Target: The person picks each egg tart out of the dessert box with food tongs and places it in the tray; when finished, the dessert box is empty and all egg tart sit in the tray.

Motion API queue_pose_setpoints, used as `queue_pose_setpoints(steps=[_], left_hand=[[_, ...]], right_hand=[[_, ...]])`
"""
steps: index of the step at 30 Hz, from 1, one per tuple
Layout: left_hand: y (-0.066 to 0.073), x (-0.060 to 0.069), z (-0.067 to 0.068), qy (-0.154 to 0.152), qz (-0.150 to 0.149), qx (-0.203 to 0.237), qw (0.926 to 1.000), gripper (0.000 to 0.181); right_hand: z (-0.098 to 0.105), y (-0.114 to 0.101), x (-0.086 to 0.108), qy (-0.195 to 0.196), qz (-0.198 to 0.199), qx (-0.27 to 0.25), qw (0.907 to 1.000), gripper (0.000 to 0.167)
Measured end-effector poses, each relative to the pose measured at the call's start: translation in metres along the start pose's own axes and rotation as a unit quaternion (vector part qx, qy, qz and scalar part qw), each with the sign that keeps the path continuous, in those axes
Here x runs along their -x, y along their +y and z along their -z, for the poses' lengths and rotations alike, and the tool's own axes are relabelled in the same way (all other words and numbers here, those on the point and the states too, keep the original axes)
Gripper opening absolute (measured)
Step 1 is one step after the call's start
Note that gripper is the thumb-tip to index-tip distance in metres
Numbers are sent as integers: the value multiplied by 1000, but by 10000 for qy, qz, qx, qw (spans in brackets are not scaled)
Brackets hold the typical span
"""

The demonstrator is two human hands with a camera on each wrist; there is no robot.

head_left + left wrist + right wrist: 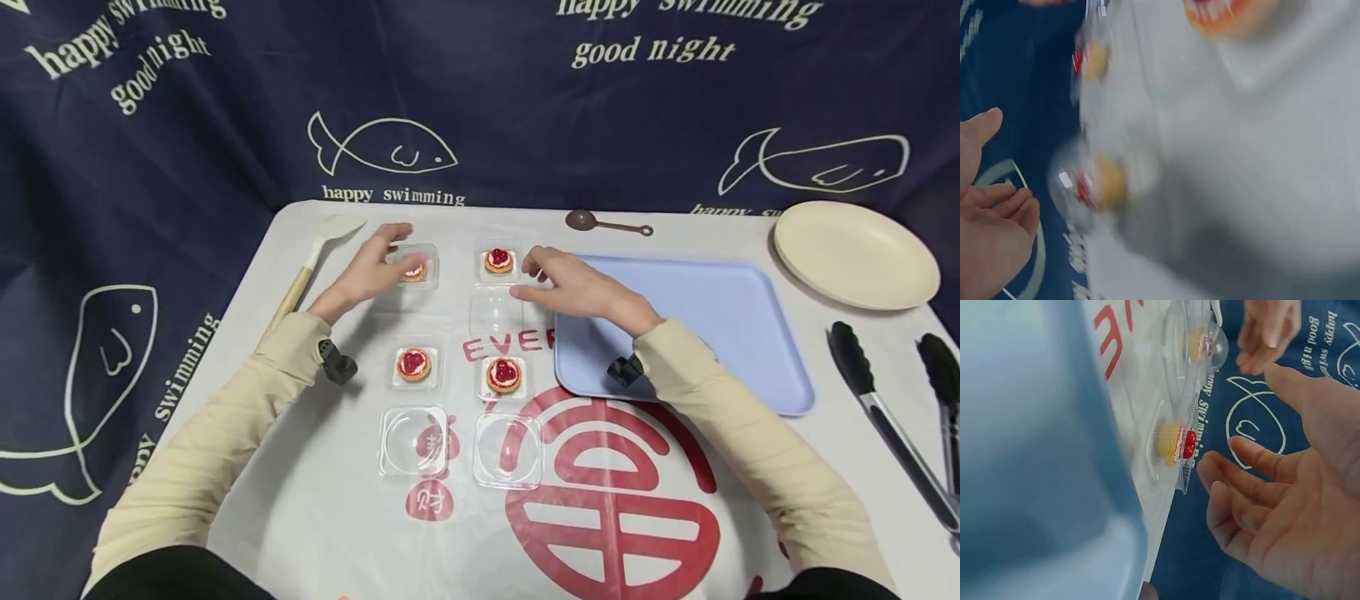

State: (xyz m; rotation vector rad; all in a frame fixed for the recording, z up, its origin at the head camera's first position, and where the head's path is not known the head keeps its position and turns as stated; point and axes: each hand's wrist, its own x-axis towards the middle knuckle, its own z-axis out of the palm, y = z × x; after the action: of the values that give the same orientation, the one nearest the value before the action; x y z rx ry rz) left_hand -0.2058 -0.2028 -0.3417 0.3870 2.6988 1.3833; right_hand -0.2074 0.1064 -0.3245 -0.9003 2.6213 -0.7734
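Note:
Above the far left clear plastic box (429, 279), with a red-topped tart (1105, 182) in it, my left hand (371, 268) hovers, fingers spread and holding nothing. A domed clear cover shows over this tart in the left wrist view. To the right of the far right box, which holds another tart (498, 260), my right hand (581, 287) is raised with loosely bent fingers and nothing in them. A clear lid (496, 315) lies on the near side of that box. Nearer stand two more tarts, left (414, 364) and right (503, 376), in clear boxes.
Flat clear lids, left (414, 442) and right (508, 450), lie before the near boxes. A blue tray (720, 333) sits under my right forearm. Around them are a spatula (303, 271), a brown spoon (581, 220), a cream plate (855, 254) and black-tipped tongs (892, 425).

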Motion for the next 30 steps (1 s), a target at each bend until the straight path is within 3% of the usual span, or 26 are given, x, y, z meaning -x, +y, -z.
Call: queue_pose_setpoints(steps=[3,7,13,20,30], left_hand=[[-20,0,11,53,510,415,9978,72],[-42,1,15,-132,954,821,9920,90],[-59,-1,8,-376,857,706,9931,106],[-64,-6,-1,-266,699,437,9962,100],[-61,-5,-6,-38,706,432,9966,86]], right_hand=[[0,-4,-5,280,182,-251,9991,39],[2,-13,-17,632,323,-619,9956,37],[2,-28,-36,716,443,-932,9921,36],[-7,-41,-59,432,498,-1045,9923,36],[-20,-56,-105,-431,614,-111,9971,61]])
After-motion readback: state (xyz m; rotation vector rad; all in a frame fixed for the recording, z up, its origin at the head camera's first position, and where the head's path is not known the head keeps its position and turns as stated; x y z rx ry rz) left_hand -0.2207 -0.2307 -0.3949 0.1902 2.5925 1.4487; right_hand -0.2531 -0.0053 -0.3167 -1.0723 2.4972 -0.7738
